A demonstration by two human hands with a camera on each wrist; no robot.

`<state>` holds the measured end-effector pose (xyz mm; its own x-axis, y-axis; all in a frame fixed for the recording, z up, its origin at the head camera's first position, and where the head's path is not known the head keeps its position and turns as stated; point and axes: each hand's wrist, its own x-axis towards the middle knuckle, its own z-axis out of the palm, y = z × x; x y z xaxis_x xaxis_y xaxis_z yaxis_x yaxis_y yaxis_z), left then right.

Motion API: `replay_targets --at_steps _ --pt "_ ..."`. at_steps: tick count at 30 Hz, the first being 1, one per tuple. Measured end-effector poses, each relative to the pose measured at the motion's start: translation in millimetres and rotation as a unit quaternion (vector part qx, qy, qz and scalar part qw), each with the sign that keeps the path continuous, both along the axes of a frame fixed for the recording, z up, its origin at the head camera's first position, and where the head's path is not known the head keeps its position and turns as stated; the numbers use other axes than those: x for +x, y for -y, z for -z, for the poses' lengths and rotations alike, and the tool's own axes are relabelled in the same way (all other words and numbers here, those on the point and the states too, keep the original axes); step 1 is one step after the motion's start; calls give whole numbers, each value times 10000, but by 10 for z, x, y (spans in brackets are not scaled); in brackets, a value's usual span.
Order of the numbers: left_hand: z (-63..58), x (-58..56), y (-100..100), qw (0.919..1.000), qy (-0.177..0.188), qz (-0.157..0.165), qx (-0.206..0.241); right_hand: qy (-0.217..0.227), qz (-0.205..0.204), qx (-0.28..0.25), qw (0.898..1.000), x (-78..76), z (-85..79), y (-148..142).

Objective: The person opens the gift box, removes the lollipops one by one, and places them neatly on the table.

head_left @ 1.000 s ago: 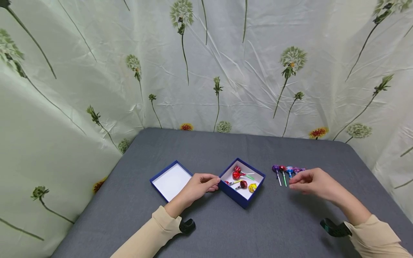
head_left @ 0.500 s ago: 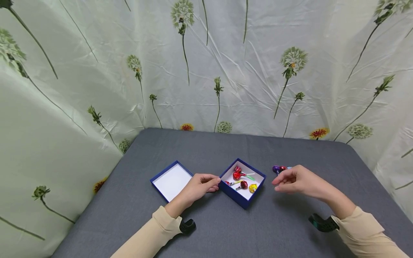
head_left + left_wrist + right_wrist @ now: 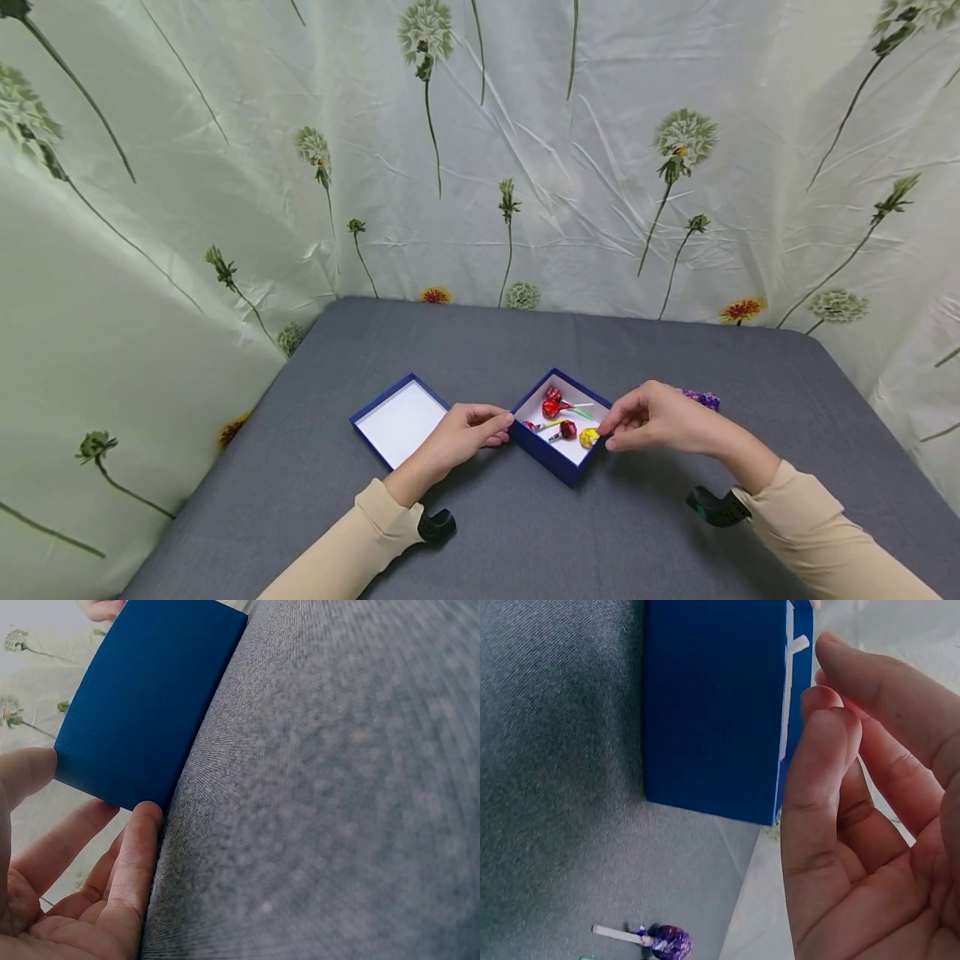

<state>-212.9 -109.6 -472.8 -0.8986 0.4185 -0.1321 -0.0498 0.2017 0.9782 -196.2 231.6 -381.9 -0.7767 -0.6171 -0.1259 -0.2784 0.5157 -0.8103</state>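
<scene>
My left hand [image 3: 465, 433] is at the left corner of an open blue box [image 3: 551, 454]. In the left wrist view its extended fingertips [image 3: 150, 814] touch the blue wall's corner. My right hand [image 3: 663, 417] hovers at the box's right corner with nothing between its fingers; thumb and index finger stand apart near the rim. Inside the box lie several lollipops, among them a bright red lollipop [image 3: 551, 408], a dark red lollipop [image 3: 567, 429] and a yellow lollipop [image 3: 588, 437]. A white lollipop stick [image 3: 800, 644] shows above the rim in the right wrist view.
The box's lid [image 3: 401, 421], white inside with a blue edge, lies to the left, partly behind my left hand. Purple lollipops [image 3: 702, 399] lie on the grey tabletop [image 3: 487, 342] beyond my right hand, which hides others of the row. A flowered curtain [image 3: 465, 167] hangs behind.
My right hand has moved left from beside the row of lollipops to the box's right corner. The left hand and the box have stayed in place.
</scene>
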Motion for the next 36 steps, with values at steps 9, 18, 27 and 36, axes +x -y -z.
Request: replay_targets --at_steps 9,18,27,36 --pt "-5 1 -14 10000 15 28 52 -66 -168 37 9998 -38 55 101" --pt "-5 5 -10 10000 -10 34 58 -160 -127 50 9998 -40 83 168" --pt "4 4 -8 10000 -23 25 55 -275 -22 196 9994 -50 89 161" --pt "6 2 -1 10000 2 17 56 -322 260 357 9985 -55 67 120"
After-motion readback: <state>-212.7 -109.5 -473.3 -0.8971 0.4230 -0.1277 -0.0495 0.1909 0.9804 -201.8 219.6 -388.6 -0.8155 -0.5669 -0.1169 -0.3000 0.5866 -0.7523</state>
